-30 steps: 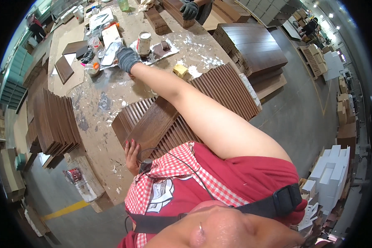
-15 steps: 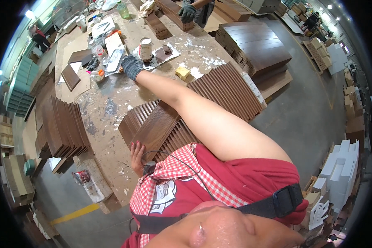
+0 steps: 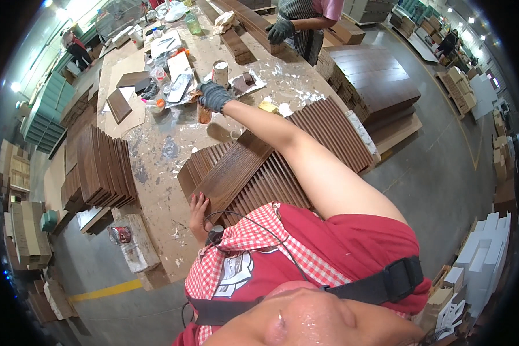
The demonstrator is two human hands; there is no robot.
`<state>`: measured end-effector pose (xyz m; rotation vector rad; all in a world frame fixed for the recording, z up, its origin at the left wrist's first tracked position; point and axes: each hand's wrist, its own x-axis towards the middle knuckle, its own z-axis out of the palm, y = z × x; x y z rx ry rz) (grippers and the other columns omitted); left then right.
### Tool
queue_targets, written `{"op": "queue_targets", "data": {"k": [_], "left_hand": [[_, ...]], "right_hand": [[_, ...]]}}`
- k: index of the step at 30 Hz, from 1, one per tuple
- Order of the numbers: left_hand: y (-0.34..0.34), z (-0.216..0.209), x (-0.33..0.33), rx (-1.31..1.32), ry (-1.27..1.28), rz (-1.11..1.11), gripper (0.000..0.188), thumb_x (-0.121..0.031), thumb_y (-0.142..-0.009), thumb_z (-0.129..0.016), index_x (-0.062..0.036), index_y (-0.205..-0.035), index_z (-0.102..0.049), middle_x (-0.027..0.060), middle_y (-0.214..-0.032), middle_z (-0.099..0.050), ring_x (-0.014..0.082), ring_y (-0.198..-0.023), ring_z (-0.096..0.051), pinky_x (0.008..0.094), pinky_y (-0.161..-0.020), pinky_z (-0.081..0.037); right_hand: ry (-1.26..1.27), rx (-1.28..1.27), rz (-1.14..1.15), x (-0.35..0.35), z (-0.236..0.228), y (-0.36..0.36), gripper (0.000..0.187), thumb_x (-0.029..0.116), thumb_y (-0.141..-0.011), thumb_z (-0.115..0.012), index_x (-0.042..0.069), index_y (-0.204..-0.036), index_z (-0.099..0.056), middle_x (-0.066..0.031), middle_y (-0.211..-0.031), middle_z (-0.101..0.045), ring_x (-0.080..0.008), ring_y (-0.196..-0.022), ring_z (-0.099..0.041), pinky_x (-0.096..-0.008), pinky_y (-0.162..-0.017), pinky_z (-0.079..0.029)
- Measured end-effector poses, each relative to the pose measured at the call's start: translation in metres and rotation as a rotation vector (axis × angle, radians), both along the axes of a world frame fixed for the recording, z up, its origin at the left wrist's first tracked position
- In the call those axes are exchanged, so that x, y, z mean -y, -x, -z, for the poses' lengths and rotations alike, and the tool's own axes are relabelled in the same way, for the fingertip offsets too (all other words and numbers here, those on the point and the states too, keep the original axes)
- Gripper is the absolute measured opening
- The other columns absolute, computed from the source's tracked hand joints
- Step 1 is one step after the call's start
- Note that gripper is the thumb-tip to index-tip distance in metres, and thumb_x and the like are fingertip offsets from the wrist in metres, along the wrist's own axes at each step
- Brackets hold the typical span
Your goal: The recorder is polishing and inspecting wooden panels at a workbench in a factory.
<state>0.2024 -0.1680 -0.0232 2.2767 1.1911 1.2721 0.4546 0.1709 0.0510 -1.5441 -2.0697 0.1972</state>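
Note:
My bare left hand (image 3: 198, 215) rests with fingers stretched out against the near end of a dark brown wooden board (image 3: 230, 176). That board lies slantwise over a long row of brown wooden slats (image 3: 334, 135) on the worktable. My right hand (image 3: 214, 97), in a grey glove, reaches far across the table, its fingers closed on a small brown container (image 3: 204, 114); its exact kind is unclear. Just behind that hand stands a tin can (image 3: 220, 74). A brown block (image 3: 247, 78) lies on a stained sheet to its right, and a yellow sponge (image 3: 267, 106) sits nearer.
Bottles, cups and rags crowd the table's far left, near a green bottle (image 3: 194, 23). Stacked brown panels (image 3: 101, 167) stand at left, others (image 3: 372, 75) at right. A co-worker's gloved hand (image 3: 281, 30) touches long boards. A red can (image 3: 120, 234) stands on a lower ledge.
My right hand has lifted from beside the tin can and now has the small brown container in it. My left hand stays at the board. The view has shifted slightly.

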Motion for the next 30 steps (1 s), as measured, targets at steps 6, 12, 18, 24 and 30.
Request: {"op": "queue_targets", "data": {"k": [6, 12, 18, 24, 30], "left_hand": [[-0.006, 0.007, -0.002, -0.024, 0.121, -0.089, 0.04, 0.01, -0.084, -0.042, 0.0002, -0.111, -0.068, 0.0126, -0.127, -0.063, 0.0327, -0.134, -0.046, 0.0421, -0.109, -0.037], [-0.01, -0.02, 0.018, 0.11, 0.135, -0.121, 0.044, 0.014, -0.078, -0.041, 0.0003, -0.108, -0.07, 0.0126, -0.126, -0.064, 0.0324, -0.132, -0.047, 0.0403, -0.109, -0.037], [-0.007, -0.003, 0.018, 0.222, 0.184, -0.125, 0.046, 0.016, -0.076, -0.041, -0.0005, -0.107, -0.07, 0.0114, -0.126, -0.064, 0.0309, -0.132, -0.048, 0.0401, -0.109, -0.037], [0.0, -0.013, 0.025, 0.181, 0.135, -0.123, 0.044, 0.016, -0.077, -0.04, 0.001, -0.106, -0.07, 0.0127, -0.125, -0.064, 0.0316, -0.132, -0.048, 0.0396, -0.109, -0.038], [0.02, -0.012, 0.029, 0.174, 0.143, -0.167, 0.038, 0.016, -0.081, -0.042, 0.0027, -0.105, -0.068, 0.0148, -0.124, -0.064, 0.033, -0.13, -0.05, 0.0395, -0.108, -0.039]], "right_hand": [[0.136, -1.339, -0.287, 0.069, -0.013, -0.079, 0.016, 0.019, -0.097, -0.058, 0.007, -0.107, -0.063, -0.0058, -0.089, -0.068, -0.0109, -0.058, -0.062, -0.0278, -0.047, -0.05], [0.615, -2.198, -0.222, 0.181, 0.015, -0.122, 0.03, 0.019, -0.094, -0.061, 0.008, -0.121, -0.055, -0.0039, -0.085, -0.066, -0.0118, -0.056, -0.06, -0.0244, -0.047, -0.052], [0.486, -2.039, -0.192, 0.196, -0.005, -0.135, 0.03, 0.019, -0.093, -0.062, 0.009, -0.12, -0.055, -0.0034, -0.084, -0.065, -0.0112, -0.057, -0.06, -0.024, -0.046, -0.051], [0.014, -0.574, -0.008, 0.216, -0.085, -0.101, 0.032, 0.015, -0.084, -0.072, 0.008, -0.113, -0.061, -0.0135, -0.1, -0.065, -0.0229, -0.089, -0.065, -0.0318, -0.082, -0.055], [-0.227, -0.506, -0.131, 0.223, -0.074, -0.096, 0.024, 0.013, -0.087, -0.069, 0.009, -0.11, -0.06, -0.0107, -0.096, -0.065, -0.0191, -0.082, -0.065, -0.0311, -0.073, -0.055]]}}
